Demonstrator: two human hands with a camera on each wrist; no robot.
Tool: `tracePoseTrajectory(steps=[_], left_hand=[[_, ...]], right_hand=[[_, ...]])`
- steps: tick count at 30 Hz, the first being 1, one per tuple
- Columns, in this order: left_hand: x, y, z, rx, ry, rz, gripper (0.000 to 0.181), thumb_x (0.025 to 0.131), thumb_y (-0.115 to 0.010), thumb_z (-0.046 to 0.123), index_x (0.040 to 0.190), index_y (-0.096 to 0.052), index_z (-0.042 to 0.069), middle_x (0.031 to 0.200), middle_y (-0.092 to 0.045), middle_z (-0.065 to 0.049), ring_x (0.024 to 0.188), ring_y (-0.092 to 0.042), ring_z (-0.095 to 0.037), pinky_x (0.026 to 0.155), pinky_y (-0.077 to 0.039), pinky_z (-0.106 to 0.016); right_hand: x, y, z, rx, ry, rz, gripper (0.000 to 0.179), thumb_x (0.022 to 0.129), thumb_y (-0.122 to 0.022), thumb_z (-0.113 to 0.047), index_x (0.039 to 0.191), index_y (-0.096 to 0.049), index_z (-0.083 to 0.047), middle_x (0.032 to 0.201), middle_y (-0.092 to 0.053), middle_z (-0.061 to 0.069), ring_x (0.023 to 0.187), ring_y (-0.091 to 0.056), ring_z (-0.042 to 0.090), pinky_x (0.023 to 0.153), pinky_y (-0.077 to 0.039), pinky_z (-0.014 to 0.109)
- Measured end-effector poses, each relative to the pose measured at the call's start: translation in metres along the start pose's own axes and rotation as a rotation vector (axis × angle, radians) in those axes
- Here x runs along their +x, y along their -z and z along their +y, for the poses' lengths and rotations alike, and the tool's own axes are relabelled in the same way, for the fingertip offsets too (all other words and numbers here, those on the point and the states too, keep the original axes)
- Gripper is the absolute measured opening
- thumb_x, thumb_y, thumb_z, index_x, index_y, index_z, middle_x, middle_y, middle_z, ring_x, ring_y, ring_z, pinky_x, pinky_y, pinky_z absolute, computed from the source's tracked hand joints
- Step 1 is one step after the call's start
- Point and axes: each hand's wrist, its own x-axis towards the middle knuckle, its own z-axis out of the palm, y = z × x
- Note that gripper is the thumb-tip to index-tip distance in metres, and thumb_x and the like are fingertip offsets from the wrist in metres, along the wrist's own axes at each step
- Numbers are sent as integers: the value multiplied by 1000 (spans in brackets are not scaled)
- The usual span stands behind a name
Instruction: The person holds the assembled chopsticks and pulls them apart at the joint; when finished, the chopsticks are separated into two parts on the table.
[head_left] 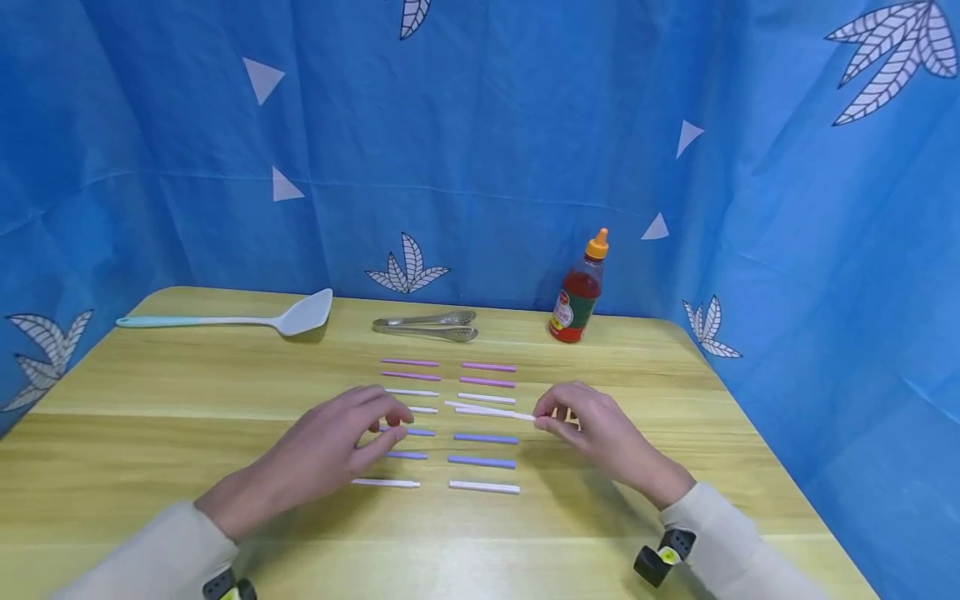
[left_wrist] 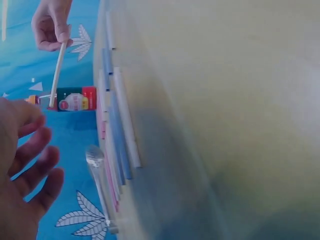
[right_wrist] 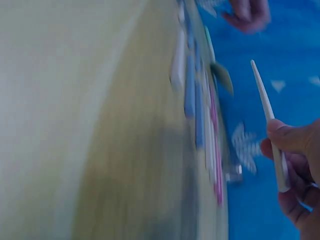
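My right hand [head_left: 588, 421] pinches one end of a slim white tapered stick [right_wrist: 264, 95] between thumb and fingers. Its other end points left, above the right column of sticks, overlapping a white stick there in the head view. My left hand [head_left: 337, 442] hovers by the left column with fingers loosely bent and nothing in them, partly hiding some sticks. Both columns run from pink sticks [head_left: 488, 367] at the back through white sticks [head_left: 486, 399] and blue sticks [head_left: 482, 462] to a front white stick [head_left: 483, 487] on the right and another white stick [head_left: 386, 482] on the left.
Behind the columns lie metal tongs [head_left: 423, 325]. A white spatula [head_left: 303, 315] with a pale green handle end lies at the back left. A red sauce bottle [head_left: 577, 296] with an orange cap stands at the back right. Blue patterned cloth [head_left: 487, 150] hangs around the wooden table [head_left: 465, 567].
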Motion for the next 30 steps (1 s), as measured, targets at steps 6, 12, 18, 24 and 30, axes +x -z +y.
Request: tracePoseTrajectory(steps=[6,12,18,24,30], left_hand=[[3,-4,11,13,-17,41,21,109,-69,34,127,-75,26,124,-71,10,115,-69,-13,97,-62,-43],[0,-14,21,9,-98,-9,16,110,-67,34,116,-79,25,110,-73,15,104,-70,-7,90,-63,-37],[-3,-17,25,25,-112,5,5,106,-74,27,108,-79,26,103,-73,17,96,-68,-3,84,-62,-33],[-6,-17,26,40,-114,21,3,104,-76,28,103,-79,28,97,-71,19,88,-62,2,79,-59,-29],[-12,-16,25,48,-166,32,5,102,-79,26,98,-78,29,93,-69,20,83,-59,4,77,-57,-29]], right_hand=[[4,-20,-32,47,167,-20,15,96,-83,-7,104,-73,-17,101,-75,-9,92,-63,5,78,-59,24],[7,-28,-52,57,209,-38,16,97,-83,-11,108,-74,-16,105,-75,-8,96,-65,7,81,-60,23],[6,-36,-63,20,202,-40,17,97,-84,-13,112,-75,-13,104,-72,-3,93,-66,8,79,-59,22],[2,-43,-65,21,158,-78,6,103,-77,-20,105,-77,-15,96,-66,-7,84,-58,0,70,-54,17],[-1,-46,-69,17,173,-120,6,105,-74,-22,105,-74,-15,97,-63,-8,84,-55,-1,72,-52,15]])
